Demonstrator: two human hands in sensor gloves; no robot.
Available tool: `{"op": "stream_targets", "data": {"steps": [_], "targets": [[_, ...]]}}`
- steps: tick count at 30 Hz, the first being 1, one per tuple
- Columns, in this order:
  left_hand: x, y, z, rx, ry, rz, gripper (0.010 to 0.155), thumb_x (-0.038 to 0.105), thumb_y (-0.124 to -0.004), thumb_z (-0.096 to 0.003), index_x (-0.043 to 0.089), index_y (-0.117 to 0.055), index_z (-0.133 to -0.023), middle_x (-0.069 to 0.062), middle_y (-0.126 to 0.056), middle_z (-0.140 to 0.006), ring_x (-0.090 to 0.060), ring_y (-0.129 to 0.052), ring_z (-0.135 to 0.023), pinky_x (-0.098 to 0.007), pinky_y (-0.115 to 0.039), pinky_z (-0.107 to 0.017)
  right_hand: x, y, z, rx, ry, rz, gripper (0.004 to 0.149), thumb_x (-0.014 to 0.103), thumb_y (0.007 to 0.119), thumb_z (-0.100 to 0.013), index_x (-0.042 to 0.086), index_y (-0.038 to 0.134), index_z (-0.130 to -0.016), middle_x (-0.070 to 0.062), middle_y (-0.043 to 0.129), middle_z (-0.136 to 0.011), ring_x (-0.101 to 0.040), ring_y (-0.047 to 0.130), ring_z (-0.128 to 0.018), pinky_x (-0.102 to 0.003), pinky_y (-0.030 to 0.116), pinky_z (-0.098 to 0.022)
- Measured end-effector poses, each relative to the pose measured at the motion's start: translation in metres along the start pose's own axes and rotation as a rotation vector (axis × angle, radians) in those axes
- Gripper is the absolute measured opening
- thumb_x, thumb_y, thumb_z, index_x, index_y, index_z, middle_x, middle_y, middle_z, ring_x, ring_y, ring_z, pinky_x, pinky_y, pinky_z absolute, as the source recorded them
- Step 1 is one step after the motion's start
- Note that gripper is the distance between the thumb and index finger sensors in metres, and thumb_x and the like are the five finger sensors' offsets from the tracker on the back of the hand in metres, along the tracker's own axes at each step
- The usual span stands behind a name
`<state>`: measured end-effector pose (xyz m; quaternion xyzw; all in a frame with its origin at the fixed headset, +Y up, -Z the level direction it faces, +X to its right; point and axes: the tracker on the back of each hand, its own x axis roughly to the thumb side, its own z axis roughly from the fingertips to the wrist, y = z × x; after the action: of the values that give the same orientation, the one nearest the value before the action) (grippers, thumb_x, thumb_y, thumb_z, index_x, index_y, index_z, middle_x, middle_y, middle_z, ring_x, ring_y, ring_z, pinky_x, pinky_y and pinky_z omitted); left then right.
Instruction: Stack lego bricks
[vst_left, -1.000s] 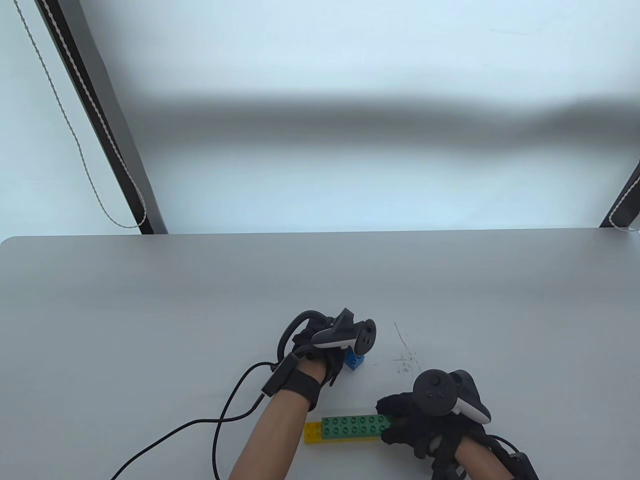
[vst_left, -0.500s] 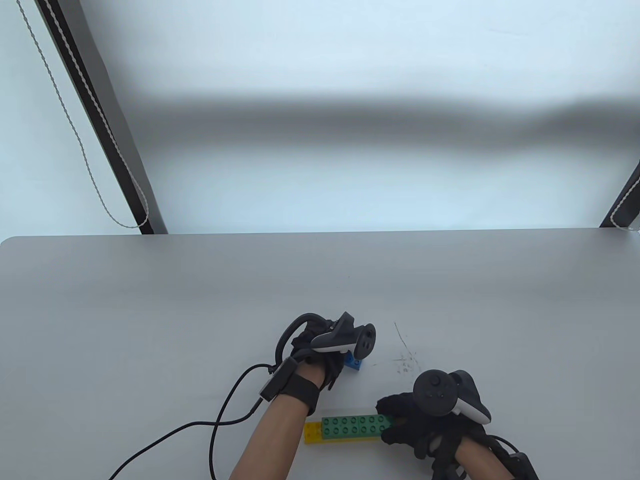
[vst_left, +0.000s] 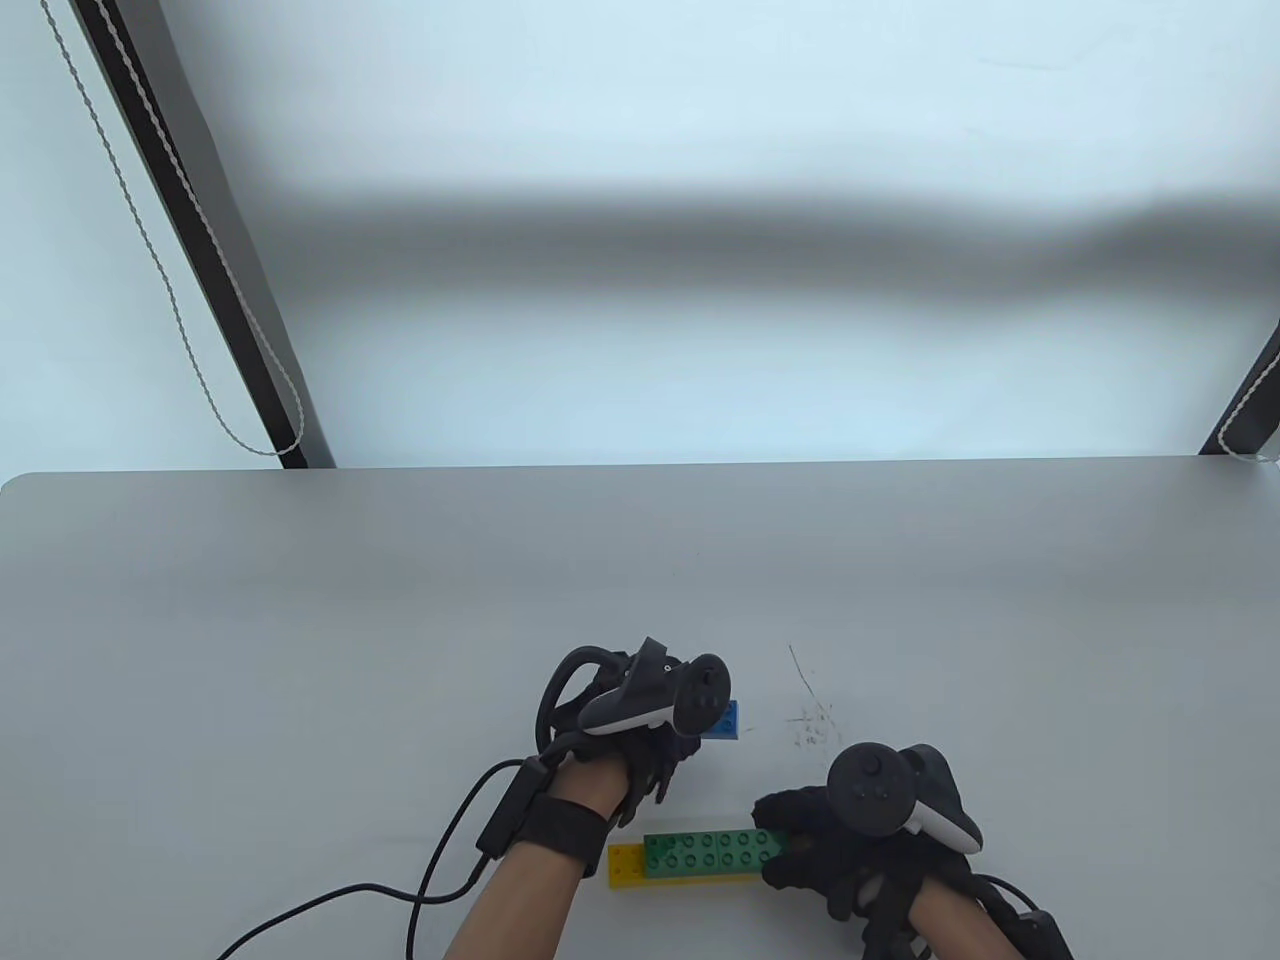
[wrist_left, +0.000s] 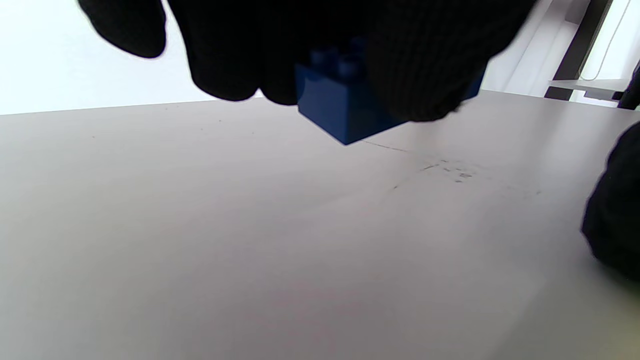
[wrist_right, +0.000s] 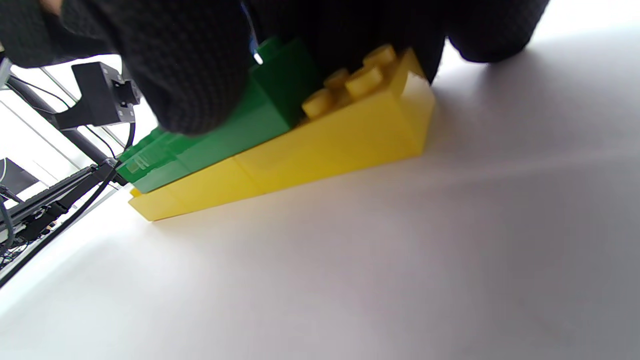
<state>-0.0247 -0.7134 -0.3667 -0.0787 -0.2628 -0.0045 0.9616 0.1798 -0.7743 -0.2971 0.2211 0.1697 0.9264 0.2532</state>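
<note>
A long green brick sits on a longer yellow brick near the table's front edge; both also show in the right wrist view, the green brick on the yellow brick. My right hand holds the right end of this stack, fingers on the green brick. My left hand grips a small blue brick and holds it just above the table, behind the stack. In the left wrist view the blue brick hangs between my gloved fingers, clear of the tabletop.
The grey table stretches back to its far edge. Dark scratch marks lie right of the blue brick. A black cable runs from my left wrist to the front edge. A dark post stands behind the table's left.
My left hand has lifted the blue brick off the table and drawn a little nearer and leftward. The right hand and the green and yellow stack have not moved.
</note>
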Motion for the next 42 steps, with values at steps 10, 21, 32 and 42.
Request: {"op": "stream_targets", "data": {"steps": [10, 21, 32, 42], "targets": [[0.017, 0.004, 0.043, 0.108, -0.050, 0.022, 0.065, 0.049, -0.090, -0.0347, 0.025, -0.073, -0.093, -0.002, -0.082, -0.090, -0.028, -0.080, -0.085, -0.061, -0.062, -0.069, 0.000, 0.002, 0.003, -0.020, 0.016, -0.005, 0.065, 0.044, 0.091, -0.031, 0.019, 0.071, -0.088, -0.008, 0.084, -0.087, -0.032, 0.080, -0.077, -0.053, 0.067, -0.057], [0.041, -0.006, 0.083, 0.142, -0.072, 0.040, 0.064, 0.051, -0.089, -0.0353, 0.026, -0.077, -0.092, -0.003, -0.084, -0.088, -0.028, -0.082, -0.083, -0.062, -0.063, -0.069, 0.000, 0.003, 0.004, -0.032, 0.015, -0.005, 0.065, 0.043, 0.091, -0.031, 0.019, 0.071, -0.088, -0.008, 0.084, -0.087, -0.033, 0.080, -0.077, -0.054, 0.067, -0.057], [0.054, -0.016, 0.088, 0.126, -0.085, -0.005, 0.063, 0.051, -0.090, -0.0346, 0.026, -0.077, -0.092, -0.002, -0.085, -0.087, -0.027, -0.083, -0.082, -0.061, -0.064, -0.068, 0.001, 0.004, 0.005, -0.037, 0.006, 0.003, 0.066, 0.043, 0.091, -0.031, 0.018, 0.071, -0.088, -0.009, 0.084, -0.087, -0.033, 0.080, -0.077, -0.054, 0.067, -0.057], [0.050, -0.027, 0.085, 0.072, -0.078, 0.009, 0.063, 0.051, -0.090, -0.0337, 0.026, -0.078, -0.091, -0.001, -0.086, -0.086, -0.027, -0.084, -0.081, -0.061, -0.065, -0.068, 0.001, 0.004, 0.005, -0.038, -0.014, 0.022, 0.065, 0.043, 0.091, -0.031, 0.018, 0.071, -0.088, -0.009, 0.085, -0.087, -0.034, 0.081, -0.077, -0.055, 0.069, -0.056]]}}
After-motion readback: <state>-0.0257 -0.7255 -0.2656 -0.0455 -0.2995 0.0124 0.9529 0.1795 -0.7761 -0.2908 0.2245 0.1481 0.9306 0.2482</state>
